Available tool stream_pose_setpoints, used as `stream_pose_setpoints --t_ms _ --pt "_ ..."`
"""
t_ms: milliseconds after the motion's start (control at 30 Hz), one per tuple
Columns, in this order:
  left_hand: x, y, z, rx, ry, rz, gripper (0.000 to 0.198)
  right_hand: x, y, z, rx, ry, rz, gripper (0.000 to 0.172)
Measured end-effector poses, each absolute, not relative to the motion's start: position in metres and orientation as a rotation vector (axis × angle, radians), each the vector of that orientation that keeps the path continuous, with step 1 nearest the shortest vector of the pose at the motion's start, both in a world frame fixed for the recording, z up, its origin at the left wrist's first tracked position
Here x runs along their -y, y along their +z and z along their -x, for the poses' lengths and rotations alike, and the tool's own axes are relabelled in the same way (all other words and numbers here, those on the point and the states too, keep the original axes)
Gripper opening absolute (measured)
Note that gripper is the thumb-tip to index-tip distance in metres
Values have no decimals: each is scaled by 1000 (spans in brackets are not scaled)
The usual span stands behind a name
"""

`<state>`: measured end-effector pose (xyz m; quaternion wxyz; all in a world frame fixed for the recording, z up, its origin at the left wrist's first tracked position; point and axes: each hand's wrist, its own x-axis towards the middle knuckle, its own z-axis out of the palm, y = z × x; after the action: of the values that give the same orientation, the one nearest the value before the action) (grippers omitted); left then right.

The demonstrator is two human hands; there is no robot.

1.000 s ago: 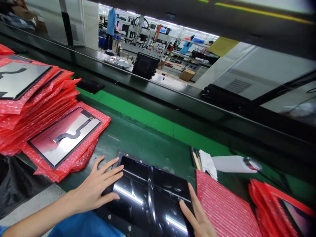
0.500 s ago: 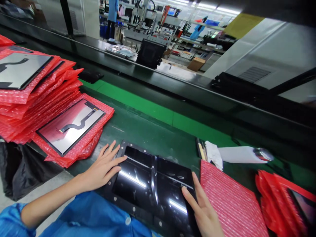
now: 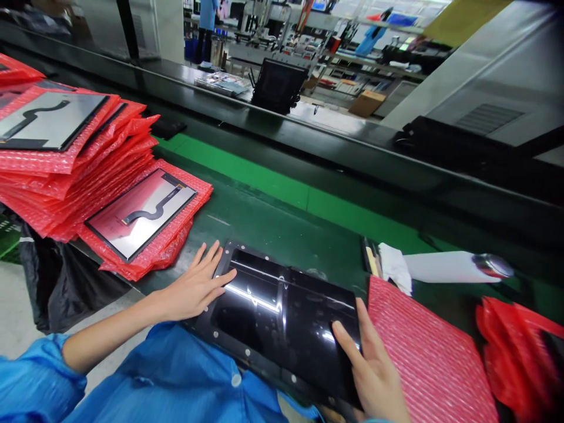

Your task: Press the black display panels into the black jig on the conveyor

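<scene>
A glossy black screen panel (image 3: 259,302) lies in front of me on a black fixture plate (image 3: 228,346) with round silver dots along its border. A crease or seam crosses the panel's middle, and bright light streaks reflect in it. My left hand (image 3: 191,291) rests on the plate's left border, fingers spread, one fingertip touching the panel's corner. At the other end my right hand (image 3: 374,364) grips the panel's right edge, thumb on top and fingers along the outer side. The underside of that end is hidden.
Left stands a stack of red bubble-wrap pouches (image 3: 110,158) with a display (image 3: 143,214) showing its ribbon cable on top of nearby pouches. Right are a pink bubble pouch (image 3: 427,346), a white bottle (image 3: 449,267), a crumpled tissue (image 3: 393,267) and more red pouches (image 3: 511,352).
The view has shifted, so the whole scene sits slightly farther right and higher. Reflections on the panel have changed, and its right half looks a little more tilted. Both hands keep their places.
</scene>
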<state>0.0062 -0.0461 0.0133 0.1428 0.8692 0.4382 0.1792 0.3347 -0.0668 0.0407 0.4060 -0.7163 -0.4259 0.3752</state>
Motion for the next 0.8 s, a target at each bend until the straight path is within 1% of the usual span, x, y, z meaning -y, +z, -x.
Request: stream_pose_setpoints --t_ms 100,233,333,467,533,667,733,800 --pt "45 20 -3 -1212 452 -2523 59 67 41 -333 1087 940 1839 90" --pt "43 28 0 -1147 353 -2551 84 67 36 -333 1071 928 1830 89" --pt "44 30 -1 -1147 294 -2580 92 66 30 -339 1039 954 1772 86" --pt "46 25 -5 -1223 264 -2656 94 63 27 -359 1464 633 1777 62" --pt "47 18 -5 -1271 258 -2713 95 61 30 -372 1674 530 1790 51" --pt "46 2 -2 -1316 300 -2834 94 52 42 -396 1837 556 1807 41" --pt "44 -3 -3 -1318 348 -2879 85 40 47 -407 1856 607 1799 38" --pt "39 -6 -8 -1380 397 -2892 71 22 48 -416 1866 707 1769 38"
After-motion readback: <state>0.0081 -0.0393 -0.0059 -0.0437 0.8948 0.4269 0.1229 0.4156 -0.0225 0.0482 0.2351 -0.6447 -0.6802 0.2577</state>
